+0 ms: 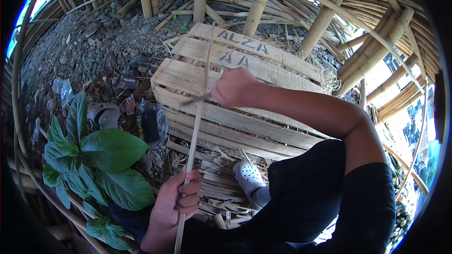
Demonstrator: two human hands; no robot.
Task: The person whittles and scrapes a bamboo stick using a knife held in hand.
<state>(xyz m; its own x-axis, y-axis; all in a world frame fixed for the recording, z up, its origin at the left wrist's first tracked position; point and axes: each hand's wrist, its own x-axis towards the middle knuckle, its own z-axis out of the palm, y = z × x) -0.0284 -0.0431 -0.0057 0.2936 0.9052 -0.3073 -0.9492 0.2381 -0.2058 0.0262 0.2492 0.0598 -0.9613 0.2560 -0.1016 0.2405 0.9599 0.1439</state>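
A long, thin bamboo strip (194, 136) runs upright through the middle of the view. Low down, my left hand (176, 200) is closed around it. My right hand (234, 87) is a fist around the handle of a knife (195, 99), the handle itself hidden by the fingers. The knife's dark, slightly blurred blade points left and crosses the strip; I cannot tell how deep it bites, if at all. Behind both lies a slatted wooden crate (278, 73) with dark stencilled lettering, and the strip's far end reaches over it.
A leafy green plant (110, 150) stands at the left. Bamboo posts (259, 2) and bent poles surround the spot. Rubble (94, 51) and plastic litter cover the ground. Beside the crate is a white perforated clog (248, 177) on my foot, among bamboo scraps (226, 207).
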